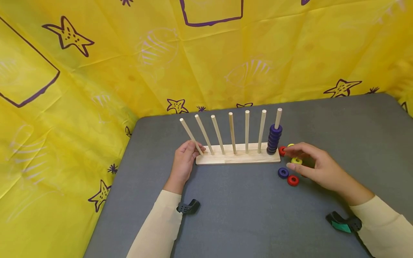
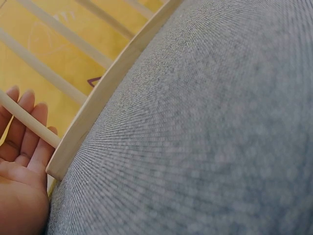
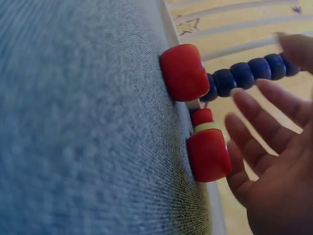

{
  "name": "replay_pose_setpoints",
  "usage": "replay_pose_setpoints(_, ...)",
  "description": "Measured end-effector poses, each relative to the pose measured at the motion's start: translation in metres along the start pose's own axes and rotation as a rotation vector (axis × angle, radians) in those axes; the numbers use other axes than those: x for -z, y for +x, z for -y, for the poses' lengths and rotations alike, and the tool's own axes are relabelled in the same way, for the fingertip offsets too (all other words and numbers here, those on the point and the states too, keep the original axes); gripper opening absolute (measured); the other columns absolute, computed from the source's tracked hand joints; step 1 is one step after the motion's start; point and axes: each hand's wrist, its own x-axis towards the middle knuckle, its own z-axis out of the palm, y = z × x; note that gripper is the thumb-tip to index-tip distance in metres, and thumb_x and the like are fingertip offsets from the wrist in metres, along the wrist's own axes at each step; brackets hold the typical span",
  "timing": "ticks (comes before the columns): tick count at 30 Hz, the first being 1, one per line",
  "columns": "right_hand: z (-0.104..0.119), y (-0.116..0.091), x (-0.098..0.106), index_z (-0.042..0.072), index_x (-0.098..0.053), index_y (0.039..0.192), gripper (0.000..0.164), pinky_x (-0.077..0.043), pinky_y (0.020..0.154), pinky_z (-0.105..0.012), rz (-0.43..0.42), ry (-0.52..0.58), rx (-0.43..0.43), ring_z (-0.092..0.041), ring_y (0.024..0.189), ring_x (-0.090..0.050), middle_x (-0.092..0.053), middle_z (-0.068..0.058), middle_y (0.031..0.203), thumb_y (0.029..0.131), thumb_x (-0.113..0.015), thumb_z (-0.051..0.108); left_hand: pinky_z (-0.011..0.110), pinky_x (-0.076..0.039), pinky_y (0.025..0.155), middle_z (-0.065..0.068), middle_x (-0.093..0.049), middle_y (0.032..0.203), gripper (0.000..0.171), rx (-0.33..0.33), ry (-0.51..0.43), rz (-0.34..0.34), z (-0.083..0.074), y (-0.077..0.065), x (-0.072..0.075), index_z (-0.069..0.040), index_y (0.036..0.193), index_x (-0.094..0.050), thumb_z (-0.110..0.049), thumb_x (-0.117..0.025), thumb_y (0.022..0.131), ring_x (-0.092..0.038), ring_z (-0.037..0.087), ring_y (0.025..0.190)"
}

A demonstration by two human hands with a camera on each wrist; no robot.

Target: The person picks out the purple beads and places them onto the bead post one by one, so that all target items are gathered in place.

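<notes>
A pale wooden base (image 1: 237, 161) carries a row of several upright pegs. On its rightmost peg sits a stack of dark blue-purple rings (image 1: 274, 139); the other pegs are bare. My left hand (image 1: 184, 159) is at the base's left end, its relaxed fingers behind the leftmost peg (image 2: 30, 121) in the left wrist view. Over the loose rings, right of the base, hovers my right hand (image 1: 322, 168), thumb and fingers apart and nothing between them. Beneath and beside it are a yellow ring (image 1: 293, 162), a blue ring (image 1: 280, 174) and a red ring (image 1: 289, 182).
Another red ring (image 1: 281, 151) lies by the base's right end, a second yellow ring (image 1: 291, 145) behind it. The right hand partly covers this group. Grey cloth covers the table (image 1: 238, 215). A yellow patterned curtain (image 1: 206, 64) hangs behind and at the left.
</notes>
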Motion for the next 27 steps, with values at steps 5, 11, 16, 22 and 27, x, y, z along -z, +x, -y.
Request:
replay_pose_setpoints(5, -0.005, 0.000, -0.002, 0.008, -0.074, 0.128, 0.049, -0.046, 0.096, -0.014, 0.017, -0.076, 0.021, -0.012, 0.109, -0.064, -0.073, -0.006, 0.118, 0.084, -0.090, -0.006, 0.037, -0.056, 0.095, 0.013, -0.071, 0.103, 0.061, 0.008, 0.010, -0.004, -0.002, 0.001, -0.001, 0.020, 0.110, -0.063, -0.041, -0.057, 0.114, -0.069, 0.033, 0.105)
replay_pose_setpoints(11, -0.011, -0.002, -0.007, 0.014, -0.077, 0.119, 0.043, -0.039, 0.099, -0.012, 0.056, -0.144, 0.005, -0.008, 0.112, -0.057, -0.071, 0.005, 0.119, 0.083, -0.095, 0.001, 0.037, -0.056, 0.096, 0.012, -0.070, 0.104, 0.064, 0.008, 0.002, 0.002, -0.003, 0.002, -0.002, 0.021, 0.111, -0.062, -0.043, -0.058, 0.113, -0.069, 0.027, 0.104)
replay_pose_setpoints(16, -0.014, -0.003, -0.009, 0.018, -0.078, 0.117, 0.043, -0.041, 0.096, -0.016, 0.068, -0.180, 0.012, -0.012, 0.108, -0.057, -0.071, 0.007, 0.116, 0.081, -0.097, 0.003, 0.037, -0.056, 0.095, 0.012, -0.070, 0.104, 0.058, 0.010, 0.004, 0.002, -0.004, 0.002, -0.002, 0.020, 0.110, -0.062, -0.037, -0.055, 0.116, -0.068, 0.031, 0.105)
replay_pose_setpoints(22, -0.018, -0.003, -0.011, 0.020, -0.079, 0.115, 0.041, -0.043, 0.093, -0.018, 0.093, -0.204, 0.017, -0.013, 0.104, -0.059, -0.070, 0.009, 0.114, 0.082, -0.097, 0.006, 0.037, -0.056, 0.095, 0.012, -0.070, 0.104, 0.058, 0.008, 0.005, -0.001, -0.003, 0.001, -0.001, 0.020, 0.110, -0.062, -0.038, -0.056, 0.115, -0.068, 0.032, 0.105)
replay_pose_setpoints(27, -0.019, -0.002, -0.014, 0.020, -0.079, 0.111, 0.038, -0.043, 0.092, -0.019, 0.065, -0.212, 0.040, -0.014, 0.101, -0.061, -0.071, 0.010, 0.111, 0.083, -0.095, 0.001, 0.037, -0.056, 0.095, 0.011, -0.070, 0.104, 0.062, -0.003, -0.001, 0.003, -0.001, 0.000, -0.001, 0.020, 0.109, -0.060, -0.042, -0.057, 0.114, -0.068, 0.031, 0.104)
